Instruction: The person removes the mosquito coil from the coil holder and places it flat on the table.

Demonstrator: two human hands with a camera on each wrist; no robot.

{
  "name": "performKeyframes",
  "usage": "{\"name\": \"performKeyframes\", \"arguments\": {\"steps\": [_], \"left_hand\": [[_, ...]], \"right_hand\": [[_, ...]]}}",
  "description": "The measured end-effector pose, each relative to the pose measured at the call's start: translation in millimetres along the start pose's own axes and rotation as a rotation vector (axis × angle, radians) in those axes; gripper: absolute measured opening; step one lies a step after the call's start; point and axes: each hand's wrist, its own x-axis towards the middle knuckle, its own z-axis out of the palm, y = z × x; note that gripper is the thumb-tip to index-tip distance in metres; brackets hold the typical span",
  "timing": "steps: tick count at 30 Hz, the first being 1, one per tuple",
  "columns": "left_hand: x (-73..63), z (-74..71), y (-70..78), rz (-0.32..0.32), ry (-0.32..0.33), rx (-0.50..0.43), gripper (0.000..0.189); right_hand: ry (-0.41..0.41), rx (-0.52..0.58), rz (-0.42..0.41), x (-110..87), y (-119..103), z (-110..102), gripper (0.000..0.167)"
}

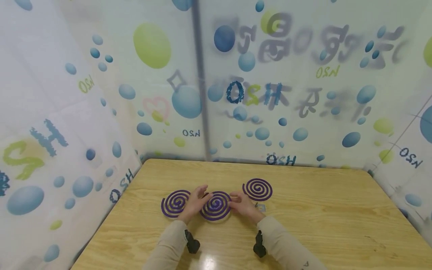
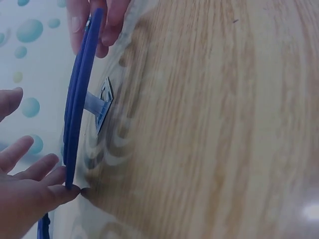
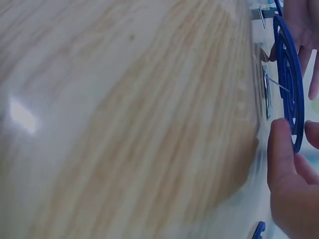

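A purple-blue mosquito coil (image 1: 216,205) is raised flat above a small metal stand (image 2: 103,107), whose prong reaches up to its middle. On its left side is my left hand (image 1: 195,202), fingers extended; one finger (image 2: 65,193) lies under the coil's rim. Opposite, my right hand (image 1: 243,204) is at the other rim, with one finger (image 3: 280,144) below the edge and another just above it, a small gap showing. A second coil (image 1: 175,203) sits left of my left hand. A third coil (image 1: 258,189) lies beyond my right hand.
A small metal stand (image 1: 261,207) rests on the wooden table (image 1: 330,210) beside my right wrist. Another stand (image 3: 263,17) shows beneath the left coil. Bubble-printed curtains (image 1: 249,123) hang behind the table and at both sides.
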Motion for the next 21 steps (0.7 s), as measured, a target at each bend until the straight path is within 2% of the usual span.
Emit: {"name": "performKeyframes", "arguments": {"steps": [6, 9, 15, 21], "left_hand": [[1.3, 2.2, -5.5, 0.029, -0.014, -0.039, 0.051], [1.8, 4.2, -5.1, 0.034, -0.015, -0.029, 0.051], [1.2, 8.3, -4.4, 0.013, -0.004, -0.03, 0.051], [2.4, 13.0, -5.3, 0.003, 0.039, -0.032, 0.048]], "right_hand": [[0.002, 0.013, 0.034, 1.0, 2, 2, 0.042], [0.019, 0.0, 0.039, 1.6, 4, -1, 0.042], [0.037, -0.018, 0.041, 1.4, 6, -4, 0.041], [0.064, -0.02, 0.036, -1.1, 7, -3, 0.041]]}}
